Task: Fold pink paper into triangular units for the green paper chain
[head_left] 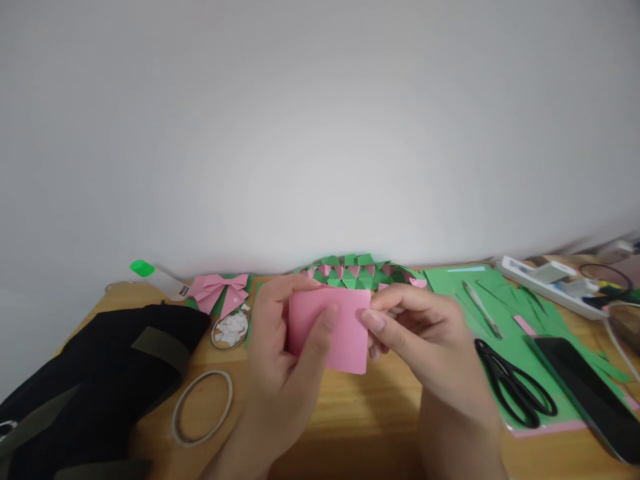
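Note:
A small pink paper square [345, 330] is held up above the wooden table [360, 413] between both hands. My left hand [285, 360] grips its left side, thumb across the front. My right hand [425, 333] pinches its right edge with thumb and fingertips. Just behind the paper lies a woven green and pink paper piece [357, 270].
A black bag [95, 380] fills the left. Near it lie a tape ring [203, 407], a small dish of white scraps [231, 329], a pink paper bow [223, 291] and a green-capped glue bottle [160, 277]. Right: green paper sheets [505, 313], black scissors [515, 383], tweezers [483, 310], a phone [585, 387], a power strip [555, 283].

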A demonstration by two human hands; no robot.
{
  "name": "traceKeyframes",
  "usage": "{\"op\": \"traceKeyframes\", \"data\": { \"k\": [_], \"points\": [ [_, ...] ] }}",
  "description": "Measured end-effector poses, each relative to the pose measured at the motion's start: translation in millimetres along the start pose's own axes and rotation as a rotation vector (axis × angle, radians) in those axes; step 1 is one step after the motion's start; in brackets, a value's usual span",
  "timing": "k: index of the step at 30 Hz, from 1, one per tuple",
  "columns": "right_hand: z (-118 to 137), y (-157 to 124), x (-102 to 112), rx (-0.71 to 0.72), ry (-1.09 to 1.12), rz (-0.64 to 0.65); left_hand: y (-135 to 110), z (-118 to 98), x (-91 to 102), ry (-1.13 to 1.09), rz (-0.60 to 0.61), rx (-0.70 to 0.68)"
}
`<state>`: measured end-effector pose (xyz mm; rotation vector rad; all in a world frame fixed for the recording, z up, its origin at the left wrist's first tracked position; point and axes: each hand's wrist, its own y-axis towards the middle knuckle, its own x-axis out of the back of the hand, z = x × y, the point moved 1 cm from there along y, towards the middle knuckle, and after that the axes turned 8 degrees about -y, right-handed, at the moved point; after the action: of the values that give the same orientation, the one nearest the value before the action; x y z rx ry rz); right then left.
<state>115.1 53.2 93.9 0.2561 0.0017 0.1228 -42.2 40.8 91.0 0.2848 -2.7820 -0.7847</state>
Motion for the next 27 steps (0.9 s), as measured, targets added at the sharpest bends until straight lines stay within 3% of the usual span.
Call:
{"op": "traceKeyframes", "data": {
  "k": [17,27],
  "points": [
    [1.0,-1.1,-1.2,-0.017,0.048,0.007,1.7,0.7,-0.2,0.044,-0.035,-0.044],
    [2.0,-0.3,-2.1,-0.034,0.044,0.001,-1.3,-2.4,-1.8,-0.082,-0.031,0.113]
  ]
}}
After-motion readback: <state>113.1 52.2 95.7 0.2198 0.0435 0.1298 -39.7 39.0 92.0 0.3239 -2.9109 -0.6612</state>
